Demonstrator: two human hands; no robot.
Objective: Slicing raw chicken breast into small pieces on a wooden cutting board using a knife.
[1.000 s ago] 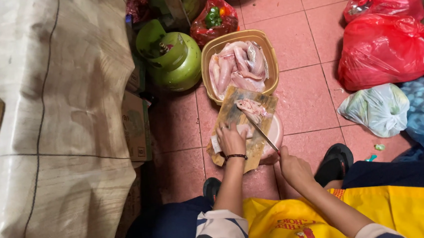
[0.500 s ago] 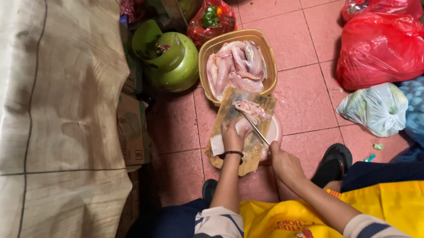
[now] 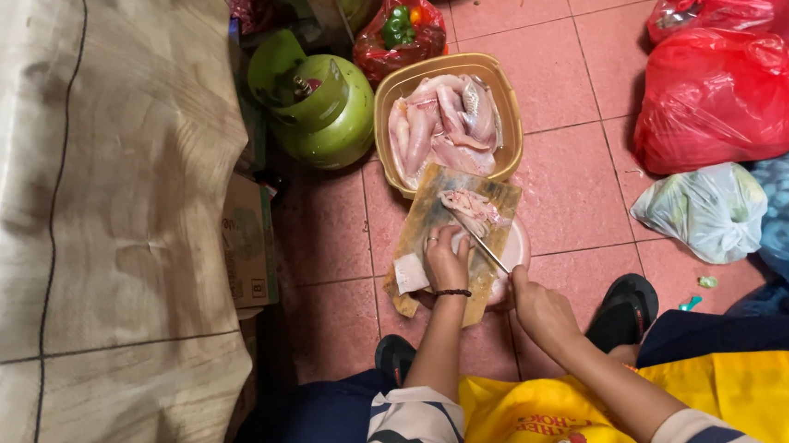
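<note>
Left hand (image 3: pixel 446 262) presses soft, likely slippery meat (image 3: pixel 471 211) flat on a board (image 3: pixel 422 224); right hand (image 3: pixel 537 306), grip closed around a knife (image 3: pixel 489 250), cuts beside it.

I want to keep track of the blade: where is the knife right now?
In the head view, the knife is just right of centre, held in the right hand, its blade angled over the wooden cutting board beside the left hand.
</note>
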